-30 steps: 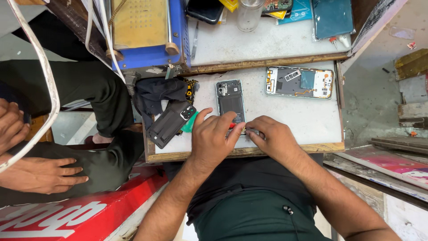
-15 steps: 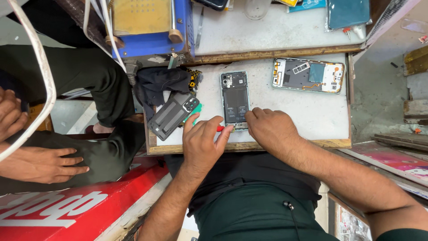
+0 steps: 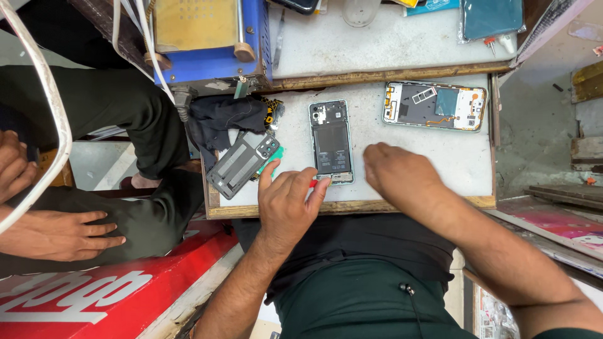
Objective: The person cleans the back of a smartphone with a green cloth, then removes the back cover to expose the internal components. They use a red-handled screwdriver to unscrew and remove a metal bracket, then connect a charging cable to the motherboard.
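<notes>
1. Your left hand (image 3: 286,204) now rests at the near end of the opened phone (image 3: 331,142), fingers loosely curled, fingertips touching its bottom edge. A red sliver shows beneath the fingers; whether you grip it, I cannot tell.
2. Your right hand (image 3: 399,172) has moved off the phone since a second ago. It now lies palm down on the work board (image 3: 440,163) just beside the phone, holding nothing visible.
3. The phone lies flat, back removed, lengthwise toward you at the board's centre.
4. The detached back cover (image 3: 242,164) lies left of it, over a green piece.
5. A second opened phone (image 3: 434,105) lies at the far right corner.
6. No containers are in use; a blue machine (image 3: 210,63) stands beyond the board.
</notes>
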### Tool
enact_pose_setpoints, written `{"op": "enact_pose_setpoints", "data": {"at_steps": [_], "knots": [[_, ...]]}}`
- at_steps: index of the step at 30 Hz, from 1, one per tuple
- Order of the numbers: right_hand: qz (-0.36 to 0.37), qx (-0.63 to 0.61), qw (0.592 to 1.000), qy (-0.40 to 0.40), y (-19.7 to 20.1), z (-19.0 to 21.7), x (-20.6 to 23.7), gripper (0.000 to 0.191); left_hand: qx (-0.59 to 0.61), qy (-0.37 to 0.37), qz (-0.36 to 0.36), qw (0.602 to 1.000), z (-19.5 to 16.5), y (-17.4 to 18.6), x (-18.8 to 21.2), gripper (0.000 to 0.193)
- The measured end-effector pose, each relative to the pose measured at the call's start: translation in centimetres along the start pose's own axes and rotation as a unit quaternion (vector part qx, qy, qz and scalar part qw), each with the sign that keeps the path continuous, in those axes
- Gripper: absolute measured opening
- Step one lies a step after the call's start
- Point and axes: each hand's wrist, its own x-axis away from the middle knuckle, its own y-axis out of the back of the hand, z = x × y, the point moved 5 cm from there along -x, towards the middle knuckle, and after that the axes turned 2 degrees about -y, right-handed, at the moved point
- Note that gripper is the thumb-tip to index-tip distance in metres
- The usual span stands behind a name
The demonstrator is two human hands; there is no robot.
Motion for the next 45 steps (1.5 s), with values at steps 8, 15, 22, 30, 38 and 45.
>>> {"op": "enact_pose_setpoints", "data": {"at_steps": [8,15,22,30,38,45], "knots": [[-0.014,-0.018,0.997,-0.078,3.7,-3.2,2.1,0.017,0.069,-0.069,0.101,0.99,-2.2,0.5,-0.5,0.035],[-0.131,-0.07,0.989,0.005,12.6,0.1,5.0,0.017,0.063,-0.024,0.127,0.99,-1.6,-0.1,-0.9,0.027],[-0.251,-0.225,0.904,0.262,20.9,6.4,9.8,0.016,0.055,-0.004,0.106,0.993,-1.5,0.4,-1.5,0.024],[-0.253,-0.278,0.865,0.332,20.8,8.3,8.5,0.014,0.033,-0.041,0.105,0.993,-1.9,0.4,-1.7,0.028],[-0.254,-0.294,0.854,0.346,20.6,8.4,8.4,0.013,0.015,0.002,0.165,0.986,-1.7,-0.1,-2.4,0.017],[-0.252,-0.306,0.848,0.35,20.5,8.4,8.5,0.012,0.016,-0.009,0.109,0.994,-2.1,0.3,-2.1,0.024]]}}
